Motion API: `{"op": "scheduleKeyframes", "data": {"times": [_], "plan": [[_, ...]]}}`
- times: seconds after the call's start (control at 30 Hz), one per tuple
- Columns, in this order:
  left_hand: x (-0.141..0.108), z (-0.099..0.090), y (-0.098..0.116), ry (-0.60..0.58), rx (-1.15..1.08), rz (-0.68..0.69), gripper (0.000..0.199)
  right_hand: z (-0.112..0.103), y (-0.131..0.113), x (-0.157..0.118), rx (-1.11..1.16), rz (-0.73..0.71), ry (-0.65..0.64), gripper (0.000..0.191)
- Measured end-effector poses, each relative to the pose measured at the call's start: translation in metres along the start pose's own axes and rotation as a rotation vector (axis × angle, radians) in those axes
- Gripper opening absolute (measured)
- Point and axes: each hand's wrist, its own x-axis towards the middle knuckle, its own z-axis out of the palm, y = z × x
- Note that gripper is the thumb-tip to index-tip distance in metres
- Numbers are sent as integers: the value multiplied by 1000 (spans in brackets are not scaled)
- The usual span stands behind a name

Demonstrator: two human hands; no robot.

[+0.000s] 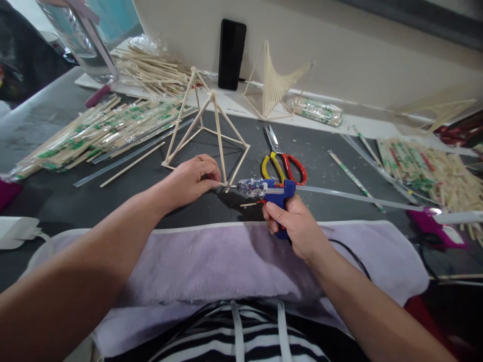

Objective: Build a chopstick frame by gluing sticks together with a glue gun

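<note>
In my right hand [298, 223] is a blue hot glue gun [277, 193], held by its handle with a long clear glue stick [358, 197] running out of its back. The gun's metal nozzle points left and meets the near corner of a wooden stick frame [220, 136]. My left hand [194, 178] pinches at that same corner, thumb and finger closed on what looks like a thin wooden stick, mostly hidden. The frame stands upright on the dark table, two peaks showing. Just behind the gun lie scissors [281, 158] with red and yellow handles.
Wrapped chopsticks [94, 130] and loose sticks [154, 73] lie left; more sticks [433, 171] lie right. A black phone [231, 54] leans on the wall beside a finished-looking fan-shaped stick model [273, 88]. A lilac cloth [226, 256] covers the front edge.
</note>
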Motion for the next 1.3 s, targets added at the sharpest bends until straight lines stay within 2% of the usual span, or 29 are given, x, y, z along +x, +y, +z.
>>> {"op": "scheduleKeyframes", "data": {"times": [0.47,0.63,0.77,0.87,0.93,1.03,1.17,1.3], "plan": [[0,0,1,-25,4,16,9,0,4,1,71,-8,36,29],[-1,-1,-1,-20,-5,30,9,-1,-3,1,205,-4,-30,23],[0,-2,-3,-16,-7,15,9,-18,-21,9,238,-27,-64,20],[0,-3,-4,-18,-12,-2,10,-41,-35,24,222,-26,44,20],[1,-3,-4,-21,-7,-6,10,-57,-41,37,190,21,119,18],[1,-2,-4,-24,0,1,11,-74,-44,57,127,185,131,21],[1,-2,-4,-23,1,-5,11,-77,-42,77,53,317,145,20],[0,-2,-4,-28,8,7,11,-76,-42,90,-52,348,159,23]]}}
